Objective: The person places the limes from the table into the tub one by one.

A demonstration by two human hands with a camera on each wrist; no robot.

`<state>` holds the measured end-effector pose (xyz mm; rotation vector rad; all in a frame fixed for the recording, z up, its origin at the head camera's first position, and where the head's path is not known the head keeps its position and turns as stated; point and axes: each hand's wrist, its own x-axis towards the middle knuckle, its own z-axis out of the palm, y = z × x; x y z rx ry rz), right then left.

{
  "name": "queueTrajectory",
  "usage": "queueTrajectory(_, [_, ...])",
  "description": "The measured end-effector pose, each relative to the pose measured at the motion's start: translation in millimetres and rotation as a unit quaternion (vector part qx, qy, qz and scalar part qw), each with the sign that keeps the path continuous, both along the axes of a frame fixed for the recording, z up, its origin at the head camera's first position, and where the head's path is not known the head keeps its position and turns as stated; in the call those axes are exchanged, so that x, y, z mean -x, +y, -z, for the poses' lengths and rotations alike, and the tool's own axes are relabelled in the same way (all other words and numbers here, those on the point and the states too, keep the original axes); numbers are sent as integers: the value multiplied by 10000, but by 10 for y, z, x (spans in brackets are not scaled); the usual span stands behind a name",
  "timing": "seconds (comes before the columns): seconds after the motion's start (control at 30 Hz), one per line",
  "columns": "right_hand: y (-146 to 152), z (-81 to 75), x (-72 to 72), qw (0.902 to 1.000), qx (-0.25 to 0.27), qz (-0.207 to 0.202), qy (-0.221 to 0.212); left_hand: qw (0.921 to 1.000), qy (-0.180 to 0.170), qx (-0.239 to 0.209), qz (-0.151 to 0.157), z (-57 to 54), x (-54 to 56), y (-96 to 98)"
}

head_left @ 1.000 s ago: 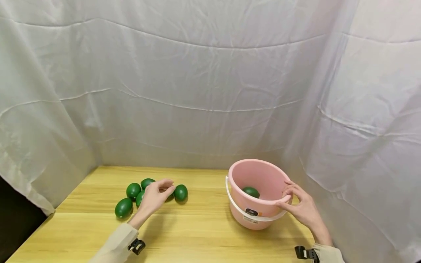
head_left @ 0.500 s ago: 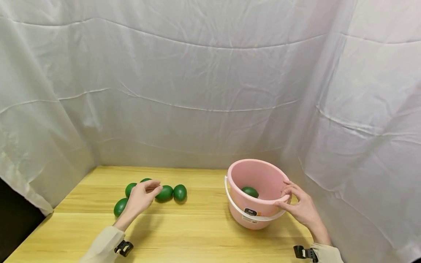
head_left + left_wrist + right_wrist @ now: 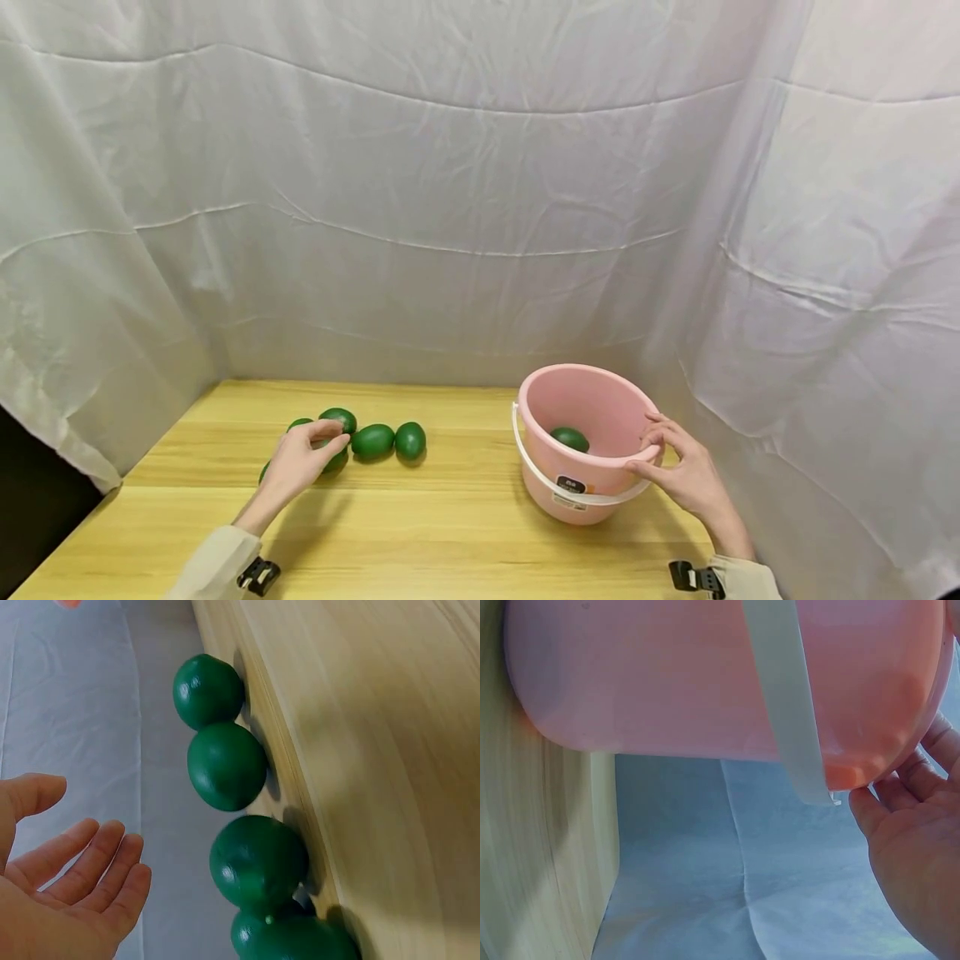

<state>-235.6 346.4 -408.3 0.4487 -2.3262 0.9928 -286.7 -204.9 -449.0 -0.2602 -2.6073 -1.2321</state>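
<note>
In the head view my left hand hovers over a cluster of smooth dark-green limes on the table's left side, partly covering some of them. In the left wrist view that hand has relaxed fingers, holds nothing, and is apart from the row of limes. My right hand pinches the near-right rim of a pink bucket, thumb outside and fingers over the edge. One lime lies inside the bucket. The right wrist view shows this hand at the rim, beside the white handle.
The wooden table carries both the limes and the bucket. A white cloth hangs behind it and along both sides, close to the bucket on the right. The bucket's white handle hangs down its front.
My left hand has moved left, away from the two right-hand limes, which are now uncovered. My right hand and the bucket have stayed in place.
</note>
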Motion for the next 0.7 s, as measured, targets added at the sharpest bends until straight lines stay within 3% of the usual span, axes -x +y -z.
queueTrajectory(0.7, [7,14,2,10000,-21,25,-33,9996,37,275,-93,-20,-108,-408])
